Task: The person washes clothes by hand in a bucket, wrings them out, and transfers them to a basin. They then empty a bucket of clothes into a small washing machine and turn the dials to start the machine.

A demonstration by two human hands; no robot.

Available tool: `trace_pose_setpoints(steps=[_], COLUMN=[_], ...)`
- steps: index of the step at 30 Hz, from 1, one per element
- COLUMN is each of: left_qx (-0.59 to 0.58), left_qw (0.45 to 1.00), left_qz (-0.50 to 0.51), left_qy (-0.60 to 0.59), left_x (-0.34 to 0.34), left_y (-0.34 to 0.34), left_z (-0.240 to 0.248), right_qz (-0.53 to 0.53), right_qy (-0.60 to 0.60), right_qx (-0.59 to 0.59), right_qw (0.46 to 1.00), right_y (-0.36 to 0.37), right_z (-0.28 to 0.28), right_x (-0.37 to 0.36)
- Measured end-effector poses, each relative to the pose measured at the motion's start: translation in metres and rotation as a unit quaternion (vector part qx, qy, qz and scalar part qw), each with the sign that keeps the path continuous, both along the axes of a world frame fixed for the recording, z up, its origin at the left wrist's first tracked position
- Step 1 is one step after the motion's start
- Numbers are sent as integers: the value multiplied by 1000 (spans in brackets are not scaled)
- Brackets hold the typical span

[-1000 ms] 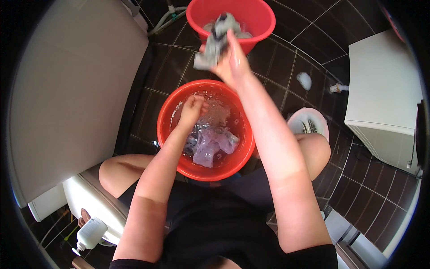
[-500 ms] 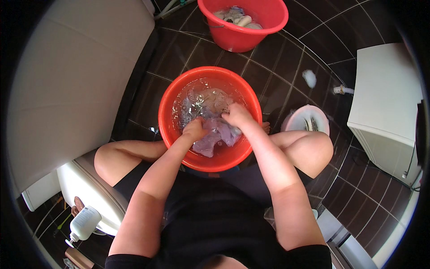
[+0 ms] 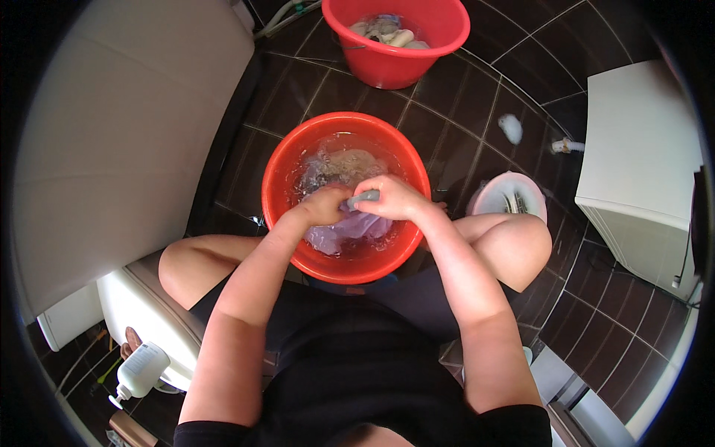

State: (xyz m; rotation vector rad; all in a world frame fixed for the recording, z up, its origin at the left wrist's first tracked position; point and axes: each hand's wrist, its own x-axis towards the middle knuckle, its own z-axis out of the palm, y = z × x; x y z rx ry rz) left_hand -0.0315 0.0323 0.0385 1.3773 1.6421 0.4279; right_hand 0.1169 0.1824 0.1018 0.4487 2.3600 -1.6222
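Note:
An orange-red basin (image 3: 277,238) of water sits between my bent legs. In it lies a wet lilac cloth (image 3: 328,240), with a beige patch of cloth (image 3: 359,162) under the water toward the far side. My left hand (image 3: 326,206) is closed on the lilac cloth over the middle of the basin. Right beside it, my right hand (image 3: 391,197) pinches a small, grey, elongated thing (image 3: 363,197) whose kind I cannot make out. The two hands almost touch, and their fingertips are partly hidden.
A pinkish-red bucket (image 3: 387,71) with wet laundry (image 3: 391,31) stands beyond the basin. A pale pink bowl (image 3: 491,195) is by my right knee. White foam (image 3: 510,129) lies on dark tiles. A white cabinet (image 3: 637,141) stands right; a pump bottle (image 3: 143,369) is at lower left.
Both hands have come together above the basin. My right hand has drawn nearer, and a grey thing now shows in its fingers. The lilac cloth has shifted and bunched.

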Motion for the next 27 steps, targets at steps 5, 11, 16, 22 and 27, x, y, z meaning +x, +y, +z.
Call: trace_pose_setpoints(steps=[5,11,16,22,27], left_qx=[39,14,115,24,-88], left_qw=[990,944,973,988,968], left_qz=[53,139,83,-7,-2], left_qy=[-123,-297,-180,149,237], left_x=[-23,-31,-50,-49,-28], left_y=[-9,-23,-32,-35,-30], left_z=[22,74,136,94,11], right_qz=[8,-40,-43,4,1], right_qy=[85,249,263,-73,-104], right_qx=[-50,-125,-155,117,261], right_qw=[995,960,951,990,960], right_y=[15,17,26,31,5], right_z=[82,149,175,75,-43], right_x=[-5,3,21,6,0])
